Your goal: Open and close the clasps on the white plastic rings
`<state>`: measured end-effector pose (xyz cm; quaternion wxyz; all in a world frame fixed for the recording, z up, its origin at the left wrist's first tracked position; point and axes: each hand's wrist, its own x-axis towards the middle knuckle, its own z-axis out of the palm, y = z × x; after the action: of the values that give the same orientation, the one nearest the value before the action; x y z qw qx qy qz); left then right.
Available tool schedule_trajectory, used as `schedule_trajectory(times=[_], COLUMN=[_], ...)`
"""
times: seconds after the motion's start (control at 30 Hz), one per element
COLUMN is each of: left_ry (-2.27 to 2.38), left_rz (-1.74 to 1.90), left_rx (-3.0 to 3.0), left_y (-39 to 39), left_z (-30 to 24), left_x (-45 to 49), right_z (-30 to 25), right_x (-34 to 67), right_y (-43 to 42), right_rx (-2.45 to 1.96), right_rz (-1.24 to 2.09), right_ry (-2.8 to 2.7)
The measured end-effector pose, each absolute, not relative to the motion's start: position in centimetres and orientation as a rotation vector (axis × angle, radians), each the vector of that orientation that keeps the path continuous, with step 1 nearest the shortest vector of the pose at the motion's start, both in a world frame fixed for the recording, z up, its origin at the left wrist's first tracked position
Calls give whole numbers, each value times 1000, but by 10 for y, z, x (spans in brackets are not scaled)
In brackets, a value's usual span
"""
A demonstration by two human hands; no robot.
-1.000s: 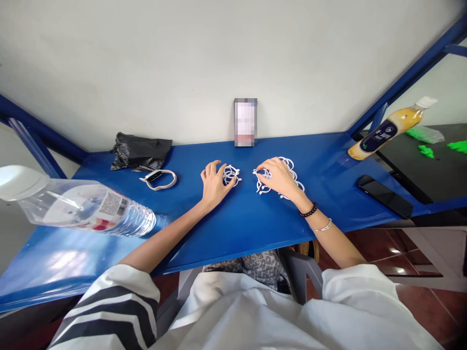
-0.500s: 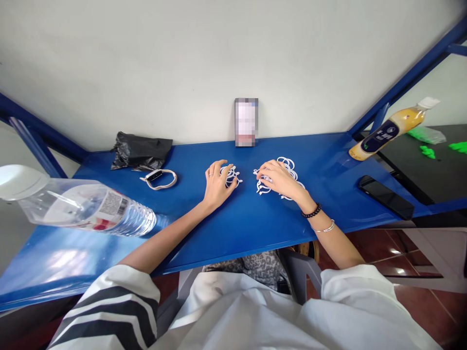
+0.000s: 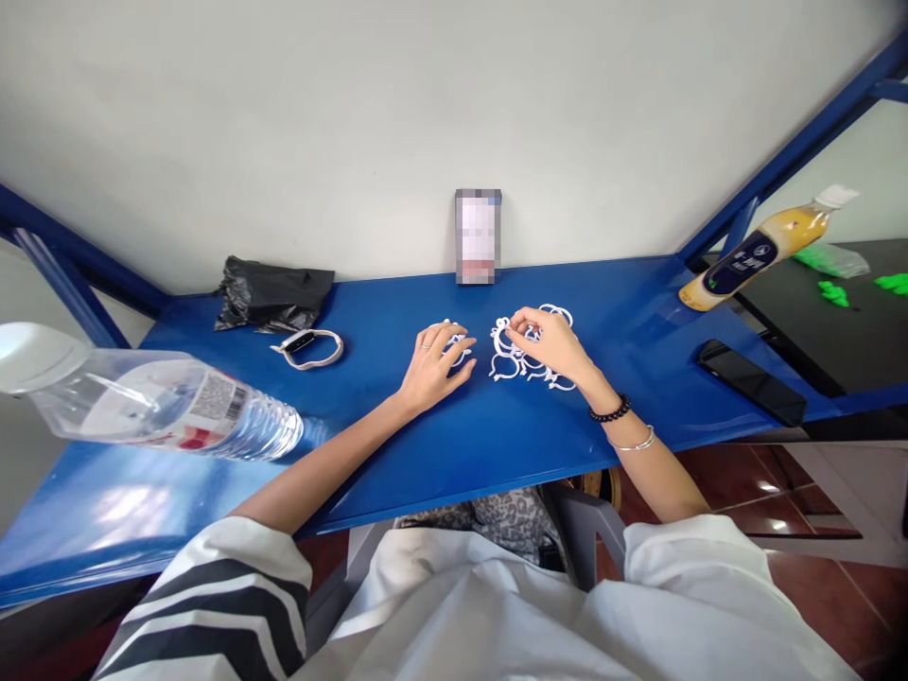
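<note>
White plastic C-shaped rings with small knobs at their ends lie in two groups on the blue table. My left hand (image 3: 432,369) rests over the smaller group (image 3: 461,352), its fingers spread and curved, partly hiding those rings. In my right hand (image 3: 551,345), thumb and fingertips are pinched together at a white ring (image 3: 500,333) on the near-left side of the larger pile (image 3: 531,365). The palm and fingers cover part of that pile, and more rings show behind and in front of the hand.
A phone (image 3: 478,236) leans against the wall. On the left are a black plastic bag (image 3: 273,295), a watch (image 3: 310,349) and a large clear bottle (image 3: 184,402). On the right stand a yellow drink bottle (image 3: 759,251) and a dark phone (image 3: 750,382) lying flat on the blue table (image 3: 454,454).
My right fingers have drawn into a pinch at a ring, uncovering more of the pile. My left hand has shifted slightly, with its fingers reaching further right over the small group.
</note>
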<state>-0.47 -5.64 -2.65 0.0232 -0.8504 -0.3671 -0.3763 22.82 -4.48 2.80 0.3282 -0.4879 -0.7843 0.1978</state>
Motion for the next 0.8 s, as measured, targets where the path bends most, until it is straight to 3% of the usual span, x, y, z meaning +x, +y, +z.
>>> schedule_trajectory(times=[0.53,0.7,0.8], left_ry=[-1029,-1005,-949], left_rz=[-1212,-1343,-1417], left_rx=[-2619,-2628,-2598], left_y=[-59,-58,-59], left_z=[-29,-32,-32], left_x=[-6,-6,-6], right_z=[15,12,13], right_x=[199,196,198], right_y=[-58,-60,-61], right_rx=[-1012,-1006,-1102], right_rz=[1659,1673,1378], right_ry=[-1413,-1453,-1597])
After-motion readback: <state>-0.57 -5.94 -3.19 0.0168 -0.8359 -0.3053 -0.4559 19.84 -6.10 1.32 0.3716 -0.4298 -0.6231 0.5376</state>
